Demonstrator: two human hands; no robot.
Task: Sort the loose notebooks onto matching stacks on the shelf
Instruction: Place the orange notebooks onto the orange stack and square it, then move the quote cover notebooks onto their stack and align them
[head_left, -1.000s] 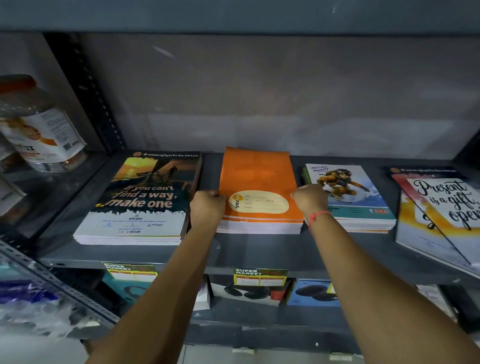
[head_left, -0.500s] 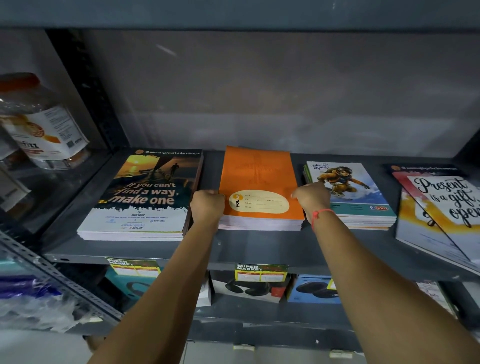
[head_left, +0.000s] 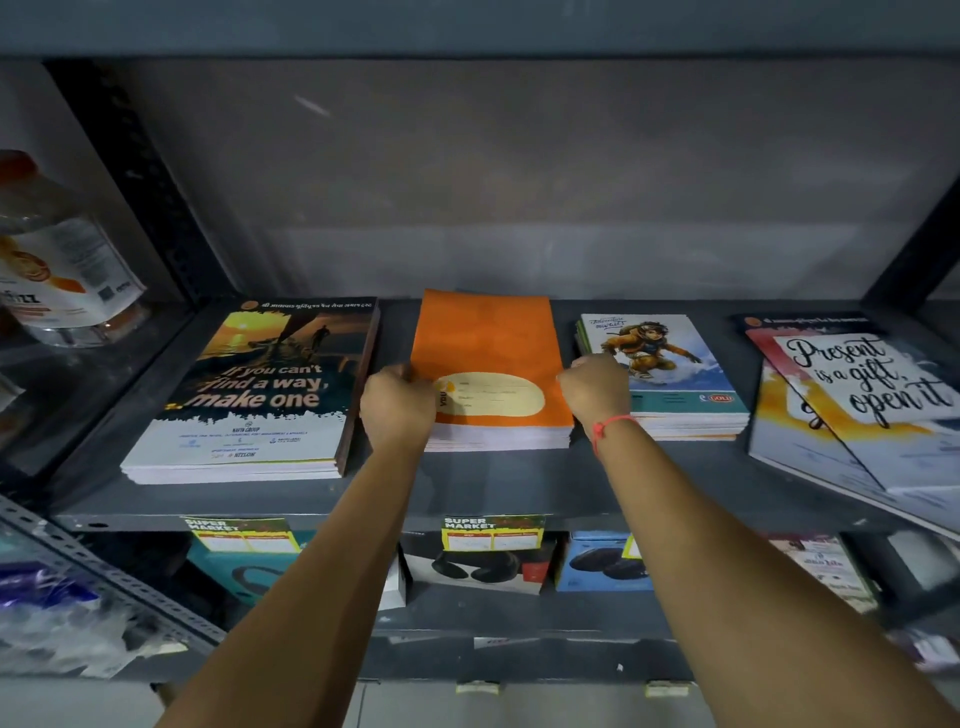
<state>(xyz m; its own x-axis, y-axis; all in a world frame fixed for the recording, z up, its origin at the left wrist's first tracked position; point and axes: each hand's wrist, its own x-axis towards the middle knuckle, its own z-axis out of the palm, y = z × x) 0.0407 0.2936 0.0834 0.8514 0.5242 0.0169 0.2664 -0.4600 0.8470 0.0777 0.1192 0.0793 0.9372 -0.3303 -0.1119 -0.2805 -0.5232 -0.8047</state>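
Head view, looking forward and down along two bare forearms toward a grey metal shelf (head_left: 488, 493). Nearest the viewer, below the shelf's front lip, boxed earphones (head_left: 483, 569) lie on a lower tier behind two yellow price tags (head_left: 492, 532) that read "SUPER MARKET". On the shelf itself, the left hand (head_left: 397, 402) is curled at the left edge of the orange notebook stack (head_left: 488, 374), its fingers wrapped over the top cover near the label; the grip is clenched on that edge. The right hand (head_left: 595, 387), with a red thread (head_left: 610, 423) at the wrist, is curled against the right edge of the same stack, knuckles up; whether its grip pinches the cover or only presses the side cannot be told. The orange stack sits square in the middle of the shelf, upright label toward the viewer. To its left, apart from it, lies a larger stack topped by the "make one" notebook (head_left: 260, 384). Just beside the right hand lies a stack with a cartoon cover (head_left: 670, 364). At the far right, "Present is a gift" notebooks (head_left: 862, 395) lie askew, overlapping one another and overhanging the front lip. At far left, on a neighbouring shelf, stands a clear plastic jar (head_left: 57, 260). Behind everything is the plain grey back panel (head_left: 519, 182).
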